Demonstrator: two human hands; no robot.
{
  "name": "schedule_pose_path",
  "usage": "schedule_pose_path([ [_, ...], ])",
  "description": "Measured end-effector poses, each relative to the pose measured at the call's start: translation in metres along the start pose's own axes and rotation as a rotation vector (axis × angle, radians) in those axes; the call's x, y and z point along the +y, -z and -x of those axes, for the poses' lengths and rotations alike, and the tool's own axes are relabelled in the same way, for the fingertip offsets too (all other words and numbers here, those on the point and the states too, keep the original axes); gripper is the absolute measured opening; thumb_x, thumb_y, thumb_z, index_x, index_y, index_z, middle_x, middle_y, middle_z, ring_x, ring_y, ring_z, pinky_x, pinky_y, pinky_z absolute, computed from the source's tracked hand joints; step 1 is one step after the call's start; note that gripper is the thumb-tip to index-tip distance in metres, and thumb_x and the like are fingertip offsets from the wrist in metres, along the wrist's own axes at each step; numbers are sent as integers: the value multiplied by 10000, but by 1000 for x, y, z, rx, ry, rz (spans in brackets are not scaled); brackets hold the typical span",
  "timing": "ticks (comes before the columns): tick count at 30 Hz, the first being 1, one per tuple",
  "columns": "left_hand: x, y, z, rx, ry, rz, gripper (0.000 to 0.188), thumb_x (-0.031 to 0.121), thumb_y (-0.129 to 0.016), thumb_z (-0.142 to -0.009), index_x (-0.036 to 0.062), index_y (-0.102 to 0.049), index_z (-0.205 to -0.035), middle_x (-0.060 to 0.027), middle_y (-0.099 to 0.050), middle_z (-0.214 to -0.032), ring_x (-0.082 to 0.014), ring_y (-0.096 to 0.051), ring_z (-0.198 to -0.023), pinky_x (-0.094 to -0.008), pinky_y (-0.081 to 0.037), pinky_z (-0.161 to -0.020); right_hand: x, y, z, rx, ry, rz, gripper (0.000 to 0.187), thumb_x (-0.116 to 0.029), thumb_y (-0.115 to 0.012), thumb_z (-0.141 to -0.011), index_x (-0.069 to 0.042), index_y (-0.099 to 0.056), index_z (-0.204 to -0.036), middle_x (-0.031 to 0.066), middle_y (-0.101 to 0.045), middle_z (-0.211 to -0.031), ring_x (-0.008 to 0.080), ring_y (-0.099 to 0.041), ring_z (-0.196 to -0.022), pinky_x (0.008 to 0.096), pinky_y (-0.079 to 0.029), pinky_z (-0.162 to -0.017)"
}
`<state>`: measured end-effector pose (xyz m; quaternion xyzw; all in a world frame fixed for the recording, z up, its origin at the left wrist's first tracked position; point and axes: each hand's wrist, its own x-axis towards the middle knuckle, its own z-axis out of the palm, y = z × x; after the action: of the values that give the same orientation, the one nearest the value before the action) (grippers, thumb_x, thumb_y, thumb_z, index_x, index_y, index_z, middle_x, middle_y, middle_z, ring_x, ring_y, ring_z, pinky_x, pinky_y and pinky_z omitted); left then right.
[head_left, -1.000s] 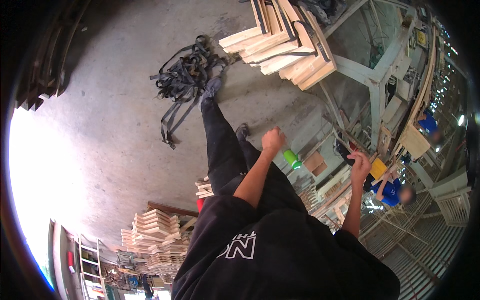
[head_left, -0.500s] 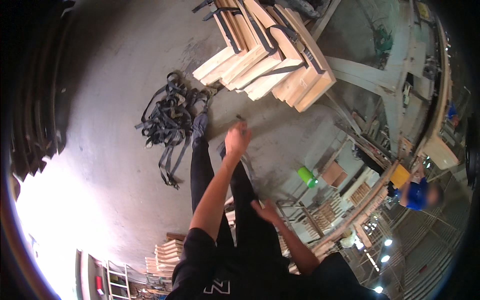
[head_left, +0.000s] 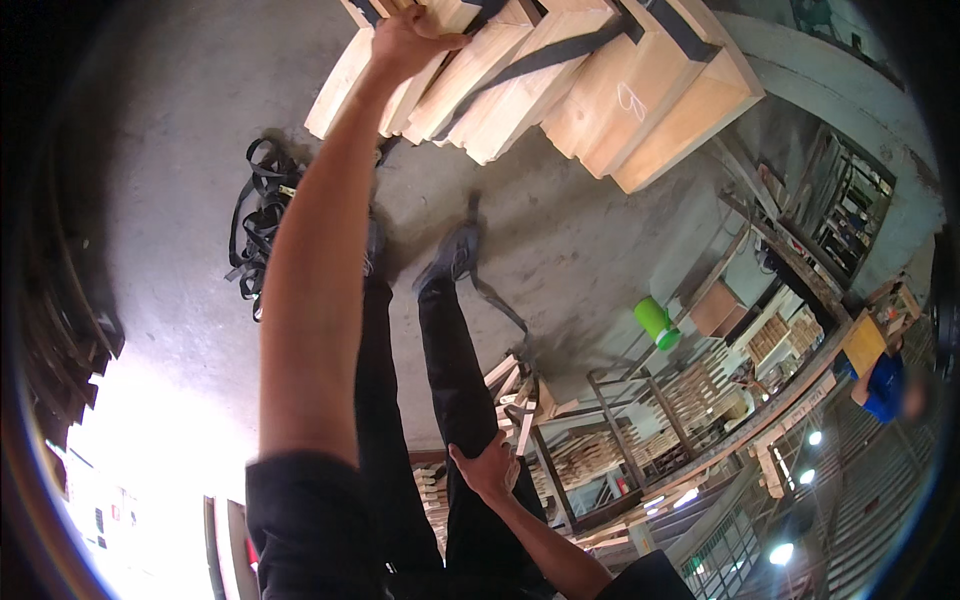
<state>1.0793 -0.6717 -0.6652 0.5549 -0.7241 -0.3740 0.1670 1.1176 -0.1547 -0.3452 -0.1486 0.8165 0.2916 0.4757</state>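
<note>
My left hand reaches far forward onto a strapped bundle of pale wooden pieces. Its fingers curl over a piece near the bundle's left end, and the thumb stretches to the right. Black straps run around and across the bundle. My right hand rests on my right thigh, thumb and fingers apart, with nothing in it. On the floor lies a tangled heap of black straps, partly hidden behind my left forearm. A single dark strap trails on the floor beside my right shoe.
A green cylindrical container and a brown box stand to the right. Racks of stacked wooden pieces are behind me on the right. A person in blue is at the far right. A grey post rises beyond the bundle.
My left hand has moved forward from above my legs onto the wooden bundle. My right hand has come to rest on my thigh. The bundle now appears closer.
</note>
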Motion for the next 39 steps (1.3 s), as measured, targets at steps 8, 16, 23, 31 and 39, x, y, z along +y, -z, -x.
schedule_pose_path([
  [8, -26, 70, 22, -324, 114, 424, 598, 310, -793, -806, 72, -594, -1318, -71, -662, -1183, -150, -620, -1047, -320, -484, -930, 1, 15, 0, -136, -77, 18, 980, -567, -762, -706, 121, -379, -1290, 315, -555, -1139, 448, -600, -1050, 508, -492, -905],
  [16, -61, 100, 5, -321, 102, 600, 623, 328, -779, -802, 82, -575, -1336, -72, -640, -1225, -204, -601, -1110, -330, -447, -994, -8, 18, 0, -13, -15, 18, 893, -544, -804, -669, 68, -426, -1198, 292, -613, -982, 448, -642, -938, 531, -514, -820],
  [23, -15, 65, 30, -505, 86, 1164, 620, 241, -822, -766, 30, -587, -1299, -81, -652, -1163, -183, -634, -1030, -333, -500, -934, -17, 26, 2, -41, -75, 85, 880, -533, -807, -673, 67, -428, -1194, 292, -611, -987, 457, -639, -923, 534, -514, -806],
  [31, 5, 13, 38, -151, 234, 657, 761, 366, -887, -683, 4, -600, -1287, -109, -665, -1169, -196, -644, -1033, -327, -495, -945, -27, 36, 0, -28, -23, 126, 893, -536, -795, -682, 91, -431, -1204, 293, -624, -992, 441, -644, -945, 516, -519, -832],
  [39, 60, -7, 56, 272, 125, 191, 822, 386, -870, -679, -3, -512, -1308, -206, -566, -1242, -353, -515, -1166, -428, -458, -990, -29, 46, -4, -105, -35, 134, 895, -544, -756, -728, 97, -414, -1251, 319, -595, -1084, 446, -623, -1021, 515, -499, -876],
])
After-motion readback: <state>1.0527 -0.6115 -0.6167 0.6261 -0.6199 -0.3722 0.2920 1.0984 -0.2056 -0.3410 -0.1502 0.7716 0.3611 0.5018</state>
